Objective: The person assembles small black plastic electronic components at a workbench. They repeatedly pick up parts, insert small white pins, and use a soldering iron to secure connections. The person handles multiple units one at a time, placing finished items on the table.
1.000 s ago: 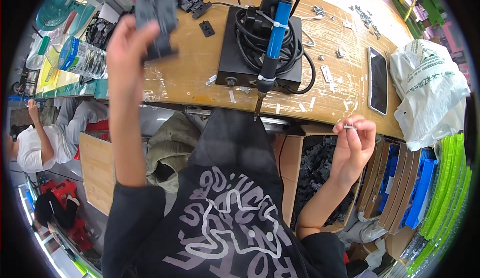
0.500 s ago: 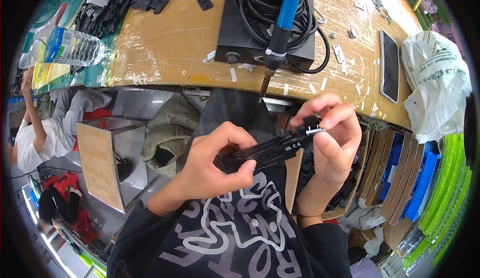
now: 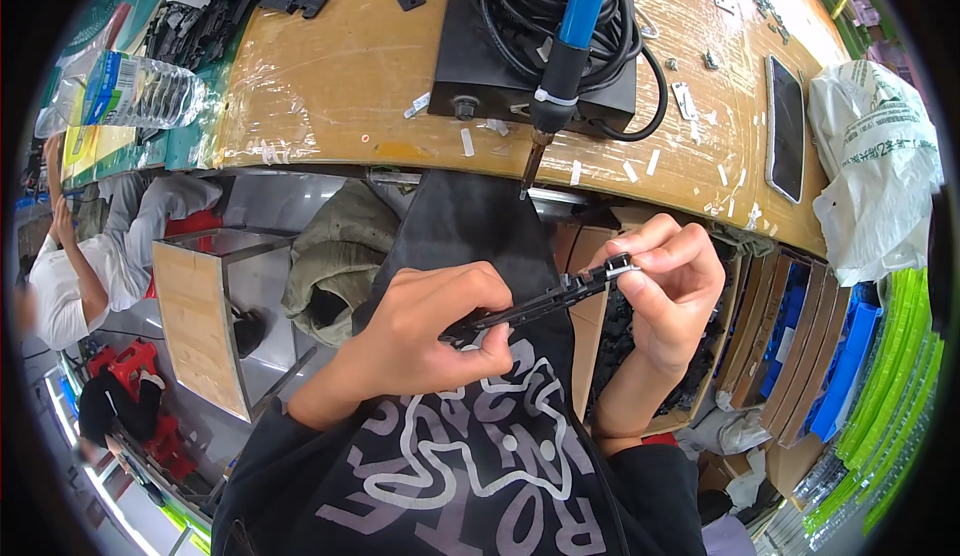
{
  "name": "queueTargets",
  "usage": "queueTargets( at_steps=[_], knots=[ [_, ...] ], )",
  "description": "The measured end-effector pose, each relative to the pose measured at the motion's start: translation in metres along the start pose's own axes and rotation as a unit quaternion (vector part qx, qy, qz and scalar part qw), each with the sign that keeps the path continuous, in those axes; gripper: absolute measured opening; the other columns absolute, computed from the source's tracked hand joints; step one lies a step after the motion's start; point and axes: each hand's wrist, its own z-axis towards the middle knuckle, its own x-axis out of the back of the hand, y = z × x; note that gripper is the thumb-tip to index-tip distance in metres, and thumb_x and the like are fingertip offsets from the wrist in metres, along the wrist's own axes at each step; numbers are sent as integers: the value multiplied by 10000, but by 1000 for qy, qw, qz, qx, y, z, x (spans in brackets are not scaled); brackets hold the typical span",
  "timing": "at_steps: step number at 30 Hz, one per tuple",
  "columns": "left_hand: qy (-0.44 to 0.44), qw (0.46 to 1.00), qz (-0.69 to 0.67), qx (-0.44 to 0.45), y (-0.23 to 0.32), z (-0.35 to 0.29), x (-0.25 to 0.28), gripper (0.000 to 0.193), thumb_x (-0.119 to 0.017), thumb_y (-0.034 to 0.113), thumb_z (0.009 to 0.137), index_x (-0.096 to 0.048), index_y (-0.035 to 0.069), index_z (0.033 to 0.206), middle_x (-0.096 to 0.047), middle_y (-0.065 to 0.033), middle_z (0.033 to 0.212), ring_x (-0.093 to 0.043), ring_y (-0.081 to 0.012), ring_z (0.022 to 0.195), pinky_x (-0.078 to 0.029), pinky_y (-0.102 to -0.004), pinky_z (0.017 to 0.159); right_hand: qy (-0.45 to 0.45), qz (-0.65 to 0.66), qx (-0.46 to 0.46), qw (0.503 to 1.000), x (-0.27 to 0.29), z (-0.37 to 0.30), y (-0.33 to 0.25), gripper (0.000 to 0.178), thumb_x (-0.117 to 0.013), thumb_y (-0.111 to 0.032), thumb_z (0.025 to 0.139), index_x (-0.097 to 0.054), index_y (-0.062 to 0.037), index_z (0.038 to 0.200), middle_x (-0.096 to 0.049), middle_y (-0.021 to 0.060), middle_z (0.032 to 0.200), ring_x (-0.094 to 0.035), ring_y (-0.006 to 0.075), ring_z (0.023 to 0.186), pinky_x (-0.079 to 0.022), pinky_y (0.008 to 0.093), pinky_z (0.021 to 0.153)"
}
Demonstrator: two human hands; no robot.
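Note:
My left hand (image 3: 440,331) is closed around the left end of a long, flat black plastic part (image 3: 545,303), thumb on its near side. The part slants up to the right, tilted so that a narrow edge shows. At its other end my right hand (image 3: 668,281) pinches the tip with thumb and fingers, where a small silvery bit (image 3: 622,262) shows. Both hands are above my lap, in front of the table edge. Beyond them a soldering iron (image 3: 570,56) with a blue handle points its tip down over the table edge.
On the table (image 3: 310,106), a black box (image 3: 470,86) sits under coiled cable. A phone (image 3: 785,131) and a white plastic bag (image 3: 875,156) lie right, a plastic bottle (image 3: 160,94) and black parts (image 3: 205,26) left. Cardboard bins (image 3: 790,346) stand low right. Another person sits far left.
The black part has been turned, so its narrow edge now shows instead of its printed face. My right hand has shifted slightly down, still at the part's end.

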Motion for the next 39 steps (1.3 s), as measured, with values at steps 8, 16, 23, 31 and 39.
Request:
queueTargets(
  at_steps=[8, 16, 23, 31, 39],
  knots=[
    [-28, 999, 15, 13, -4, 1, 1, 212, -595, -22, 550, -472, 28, 714, -473, -59, 597, -471, -206, 462, -365, -278, 417, 19, -20, -2, 1000, 5, -6, 5, 170, -590, 141, 639, -502, 31, 735, -558, 168, 782, -579, 226, 773, -473, 319, 724],
    [-59, 998, 1, 32, -4, 5, 4, 201, -589, -14, 553, -474, 33, 711, -477, -55, 584, -484, -199, 467, -372, -272, 425, 25, -36, -2, 999, 8, -9, 8, 179, -603, 136, 617, -507, 16, 708, -557, 143, 756, -585, 215, 737, -478, 312, 699],
    [-82, 996, -14, 43, -6, 7, 4, 193, -583, -9, 557, -474, 33, 711, -481, -53, 586, -489, -197, 472, -381, -269, 435, 22, -22, 8, 999, 14, -13, 12, 182, -606, 134, 615, -508, 11, 707, -550, 129, 740, -585, 213, 736, -481, 307, 689],
    [-84, 995, -17, 53, -8, 7, 4, 192, -586, 3, 559, -472, 38, 709, -476, -52, 584, -481, -194, 469, -379, -267, 438, 19, -31, 8, 999, 15, -12, 13, 179, -600, 133, 621, -509, 12, 717, -553, 138, 750, -582, 206, 737, -480, 291, 682],
    [-88, 995, -7, 54, -9, 9, 5, 191, -585, 4, 558, -467, 41, 704, -478, -53, 584, -485, -201, 473, -376, -271, 434, 12, -31, 15, 999, 18, -13, 17, 171, -599, 126, 630, -510, 23, 733, -567, 174, 786, -580, 203, 744, -475, 274, 675]
  ],
)
